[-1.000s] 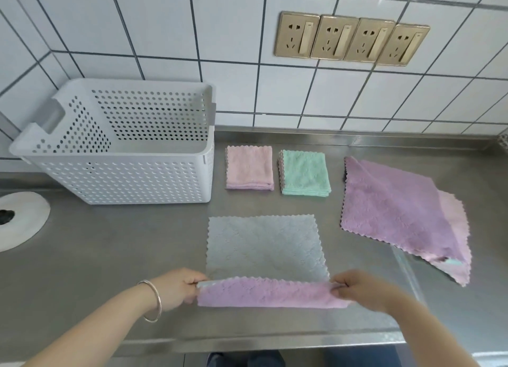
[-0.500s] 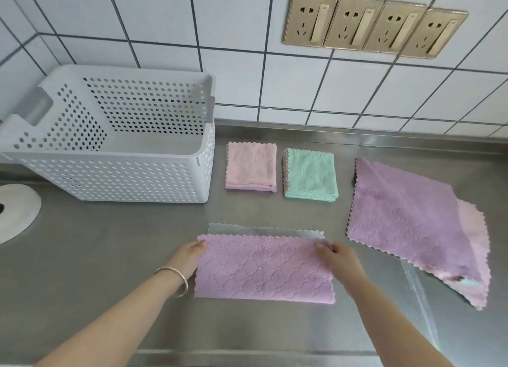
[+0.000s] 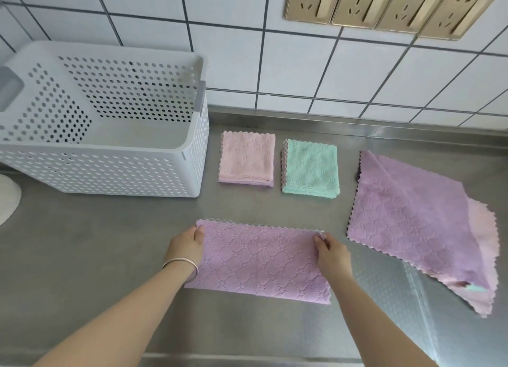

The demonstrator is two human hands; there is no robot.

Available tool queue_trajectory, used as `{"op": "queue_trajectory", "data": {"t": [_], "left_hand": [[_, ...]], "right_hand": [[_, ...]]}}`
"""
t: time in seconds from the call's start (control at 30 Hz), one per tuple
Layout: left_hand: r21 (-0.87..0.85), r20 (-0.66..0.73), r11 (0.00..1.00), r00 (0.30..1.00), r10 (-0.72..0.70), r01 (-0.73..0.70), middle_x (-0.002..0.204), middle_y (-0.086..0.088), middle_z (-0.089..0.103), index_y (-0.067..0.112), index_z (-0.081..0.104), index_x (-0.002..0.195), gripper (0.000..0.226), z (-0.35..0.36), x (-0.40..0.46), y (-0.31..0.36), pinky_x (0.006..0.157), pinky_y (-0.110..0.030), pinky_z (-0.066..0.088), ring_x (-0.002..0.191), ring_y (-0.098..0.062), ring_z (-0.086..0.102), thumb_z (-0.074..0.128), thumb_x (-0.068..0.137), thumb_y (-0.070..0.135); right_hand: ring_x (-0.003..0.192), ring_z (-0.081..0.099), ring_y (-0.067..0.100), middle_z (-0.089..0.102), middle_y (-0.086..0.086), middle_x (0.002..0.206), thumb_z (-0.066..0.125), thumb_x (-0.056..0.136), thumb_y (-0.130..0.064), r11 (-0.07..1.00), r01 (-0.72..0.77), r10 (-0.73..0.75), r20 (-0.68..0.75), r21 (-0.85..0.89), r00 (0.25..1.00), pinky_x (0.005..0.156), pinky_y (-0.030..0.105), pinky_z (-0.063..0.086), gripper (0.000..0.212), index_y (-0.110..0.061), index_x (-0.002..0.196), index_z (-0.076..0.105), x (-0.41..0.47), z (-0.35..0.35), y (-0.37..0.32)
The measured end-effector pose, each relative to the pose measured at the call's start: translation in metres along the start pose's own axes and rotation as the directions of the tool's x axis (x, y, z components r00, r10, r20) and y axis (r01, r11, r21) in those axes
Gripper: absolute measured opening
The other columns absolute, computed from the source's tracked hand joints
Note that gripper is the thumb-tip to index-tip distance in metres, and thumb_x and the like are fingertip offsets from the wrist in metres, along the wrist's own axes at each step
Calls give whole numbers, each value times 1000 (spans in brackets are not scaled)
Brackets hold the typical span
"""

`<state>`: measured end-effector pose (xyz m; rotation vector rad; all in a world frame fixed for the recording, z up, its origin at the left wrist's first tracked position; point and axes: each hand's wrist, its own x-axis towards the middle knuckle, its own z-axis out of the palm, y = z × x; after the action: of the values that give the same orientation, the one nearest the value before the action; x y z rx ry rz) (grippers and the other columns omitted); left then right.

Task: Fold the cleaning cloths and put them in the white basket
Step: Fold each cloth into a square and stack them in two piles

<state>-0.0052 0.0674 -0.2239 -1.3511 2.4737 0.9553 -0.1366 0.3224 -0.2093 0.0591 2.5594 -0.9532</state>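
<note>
A steel counter [image 3: 96, 234] meets a white tiled wall [image 3: 233, 64]; four gold sockets [image 3: 390, 6] sit high on it.

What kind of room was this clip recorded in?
Probably a kitchen or utility area: a stainless steel counter runs along a white tiled wall with a row of gold wall sockets. A white basket and cleaning cloths sit on it.

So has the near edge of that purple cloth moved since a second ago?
Yes. It went away from the person, toward the folded pink cloth, and now lies on the far edge; the purple cloth is folded in half, both hands at its far corners.
</note>
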Motion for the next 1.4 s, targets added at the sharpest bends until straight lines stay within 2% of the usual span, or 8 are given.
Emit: {"op": "queue_trajectory", "data": {"t": [0.33,0.5,0.6,0.73,0.9,1.17,1.3,1.4], "left_hand": [[163,-67,987,998,14,-3,113,-20,64,6,61,107,45,5,6,7,81,-37,44,102,-39,57,31,98,38],[68,-225,993,971,-77,95,93,-16,64,13,54,85,34,-2,-6,10,69,-37,44,87,-36,60,48,89,47],[194,-365,961,894,258,-198,90,-14,59,12,55,82,28,4,-18,9,65,-40,46,83,-35,57,73,71,31],[464,54,636,736,674,-616,120,2,62,27,59,110,47,32,-40,21,94,-45,32,114,-22,49,42,75,54],[578,390,437,704,594,-689,143,1,45,35,39,135,75,56,-41,23,103,-59,12,139,-28,19,27,74,76],[553,491,448,709,507,-703,148,3,-35,46,-28,132,95,54,-41,33,108,-61,-13,136,-20,-35,6,53,89],[534,505,527,749,429,-661,155,3,-22,40,-7,144,98,46,-50,55,111,-59,-4,143,-25,-18,37,66,81],[232,384,749,766,516,-621,157,2,12,30,26,143,72,39,-67,79,117,-38,14,144,-18,11,48,82,61]], "right_hand": [[103,54,33,65,17,108,47,95,-26,994,-106,106,-16,-8,994,72,29,32,26,-6,103,63,6,3,-2],[99,55,29,59,1,94,54,91,-33,984,-126,137,-87,126,987,77,32,39,33,-13,118,50,-4,-4,-5],[89,53,22,53,1,94,55,90,-29,998,-6,16,-161,59,987,72,31,37,38,-10,122,46,-21,-7,2],[101,52,25,51,7,115,57,87,-26,993,-117,114,-126,-9,985,81,35,41,47,-8,128,42,-48,3,14],[120,43,27,49,9,129,59,82,-36,938,-279,270,-72,-204,960,98,35,36,57,-7,128,40,-68,16,19],[113,50,25,60,4,117,46,83,-47,876,-322,347,7,-360,938,87,31,41,41,-19,109,61,-68,8,18],[95,57,26,63,6,98,54,84,-33,950,-229,231,-19,-210,973,70,28,42,16,-18,90,54,-76,5,19],[77,55,29,59,6,80,55,84,-18,996,-81,75,-111,-50,991,65,34,44,9,-15,86,47,-85,9,11]]}}
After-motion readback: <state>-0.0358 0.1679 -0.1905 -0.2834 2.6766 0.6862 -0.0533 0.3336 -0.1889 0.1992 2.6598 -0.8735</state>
